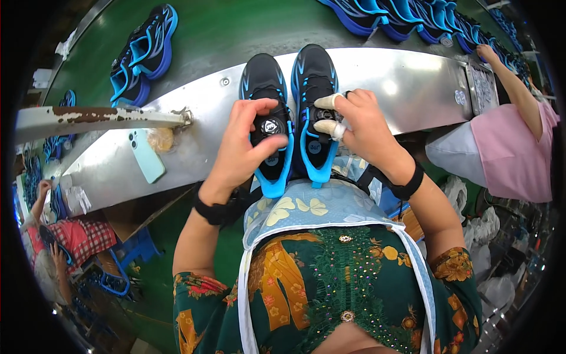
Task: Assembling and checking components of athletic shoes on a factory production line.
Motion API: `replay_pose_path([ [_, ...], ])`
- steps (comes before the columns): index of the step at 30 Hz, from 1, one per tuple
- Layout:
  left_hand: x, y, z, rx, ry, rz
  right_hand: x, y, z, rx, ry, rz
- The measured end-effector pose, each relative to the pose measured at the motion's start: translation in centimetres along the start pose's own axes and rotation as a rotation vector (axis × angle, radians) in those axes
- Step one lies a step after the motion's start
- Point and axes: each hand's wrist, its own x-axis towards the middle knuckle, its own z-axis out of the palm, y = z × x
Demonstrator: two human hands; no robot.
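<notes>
A pair of black sneakers with blue trim lies side by side before me, toes pointing away, on a metal ledge. On the left shoe (263,74) a round lacing dial (270,127) shows on the tongue. My left hand (242,138) curves around that dial, thumb and index finger apart on either side of it. The right shoe (314,65) has a dial too, partly covered by my right hand (362,121). Two of its fingers, in pale finger cots, close on this dial from both sides. Both heels reach my light-blue floral apron (318,203).
A green belt (218,29) runs beyond the metal ledge (203,130), carrying sneakers (144,53) at left and a row at far right. A pale-green phone (146,155) lies near a chipped white bar (100,117). Co-workers sit at right, in pink (513,153), and at lower left.
</notes>
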Motion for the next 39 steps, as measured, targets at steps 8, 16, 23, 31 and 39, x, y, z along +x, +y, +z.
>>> replay_pose_path([
  [8, -0.2, -0.3, 0.0, -0.092, 0.016, 0.018, 0.0, 0.0, -0.1, 0.044, -0.041, -0.002],
  [16, -0.2, -0.1, -0.1, -0.199, 0.005, 0.003, 0.2, 0.0, -0.3, 0.039, -0.087, 0.027],
  [23, 0.1, -1.8, -0.6, -0.220, -0.127, 0.101, 0.3, 0.2, -0.3, 0.065, -0.108, 0.035],
  [31, 0.1, -2.4, -1.0, -0.343, -0.216, 0.030, 0.4, -0.4, -0.7, 0.076, -0.132, 0.060],
  [39, -0.4, -1.4, 0.4, 0.014, 0.090, -0.020, 0.3, -0.1, -0.6, 0.087, -0.160, 0.101],
])
